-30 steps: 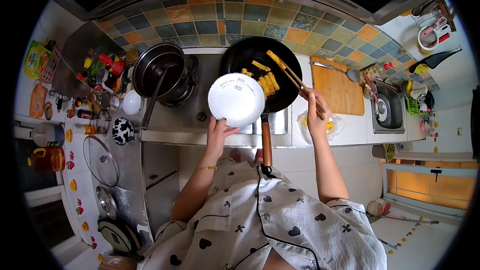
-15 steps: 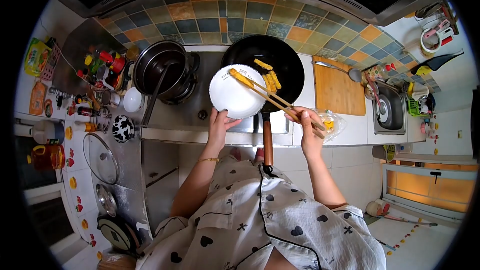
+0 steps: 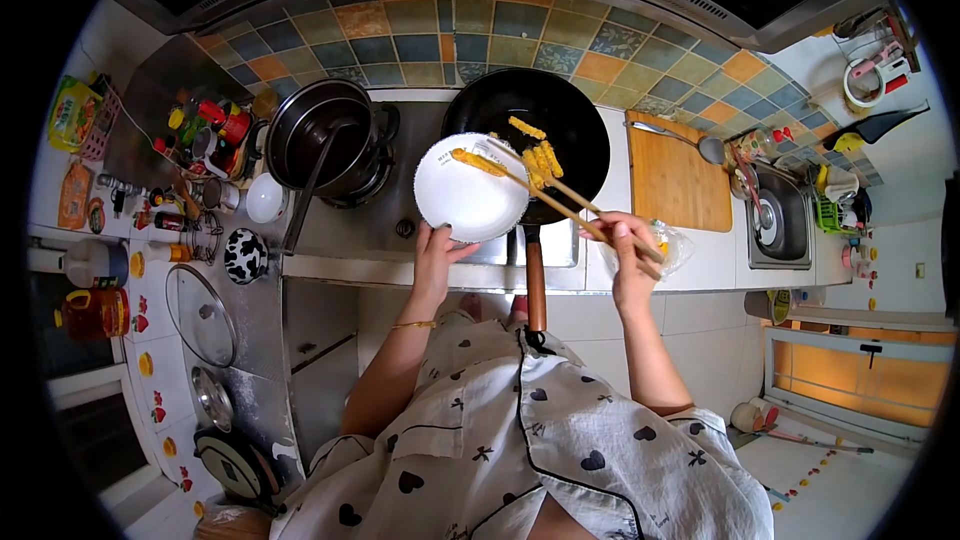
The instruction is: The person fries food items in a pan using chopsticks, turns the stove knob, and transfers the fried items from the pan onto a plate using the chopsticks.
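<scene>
My left hand (image 3: 436,258) grips the near rim of a white plate (image 3: 465,208), holding it tilted beside and partly over a black wok (image 3: 585,130). On the plate lies a golden fried stick (image 3: 478,162). In my right hand (image 3: 630,245) is a pair of wooden chopsticks (image 3: 560,202); their tips are parted, one near the fried stick and one near the plate's upper right rim. Several more fried sticks (image 3: 545,158) rest in the wok, with a lone one (image 3: 527,127) farther back. The wok's wooden handle (image 3: 537,285) points toward me.
Left of the wok stands a dark pot (image 3: 300,135) with a ladle (image 3: 312,190) in it. A wooden cutting board (image 3: 680,180) lies to the right, before the sink (image 3: 780,230). A plastic bag (image 3: 675,250) sits behind my right hand. Bottles and a glass lid (image 3: 200,315) crowd the left counter.
The fried stick has gone from between the chopsticks to lying on the plate. The chopstick tips have spread apart. My right hand has shifted slightly right and the plate slightly down.
</scene>
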Tool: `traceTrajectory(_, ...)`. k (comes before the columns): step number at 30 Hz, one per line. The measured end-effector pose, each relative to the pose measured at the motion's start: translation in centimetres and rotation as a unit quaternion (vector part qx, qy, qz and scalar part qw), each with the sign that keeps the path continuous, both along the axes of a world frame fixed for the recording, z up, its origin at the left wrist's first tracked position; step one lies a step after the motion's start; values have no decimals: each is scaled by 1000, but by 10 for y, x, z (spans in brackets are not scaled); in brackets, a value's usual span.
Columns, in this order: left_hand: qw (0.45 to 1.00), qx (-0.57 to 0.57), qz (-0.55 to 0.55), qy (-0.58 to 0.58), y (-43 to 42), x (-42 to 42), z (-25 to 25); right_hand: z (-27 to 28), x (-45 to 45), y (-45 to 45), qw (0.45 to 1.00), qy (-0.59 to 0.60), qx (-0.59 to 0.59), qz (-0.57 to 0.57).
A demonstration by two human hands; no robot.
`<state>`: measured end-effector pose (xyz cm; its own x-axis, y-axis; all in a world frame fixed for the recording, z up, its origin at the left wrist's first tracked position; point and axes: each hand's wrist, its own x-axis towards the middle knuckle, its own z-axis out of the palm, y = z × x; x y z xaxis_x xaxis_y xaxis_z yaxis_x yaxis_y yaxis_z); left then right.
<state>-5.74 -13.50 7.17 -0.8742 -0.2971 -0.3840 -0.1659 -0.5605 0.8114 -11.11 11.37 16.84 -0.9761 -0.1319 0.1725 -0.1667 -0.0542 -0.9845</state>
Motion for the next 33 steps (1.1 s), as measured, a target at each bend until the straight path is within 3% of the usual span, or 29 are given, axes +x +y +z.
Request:
traceTrajectory(5,1000,-5,12,2,-4,9,-8,-15,-36,11,997,16,-10,-70)
traceTrajectory(17,999,-5,42,-15,-5,32,-2,-113,-122,-12,995,-2,90,-39)
traceTrajectory(23,999,1,49,-10,-5,38,-2,-108,-121,-10,979,27,197,-54)
traceTrajectory(30,999,0,45,-10,-4,35,1,-81,-108,3,952,186,231,-79)
traceTrajectory(33,999,1,42,-8,-2,35,2,-84,-110,14,935,152,311,-74)
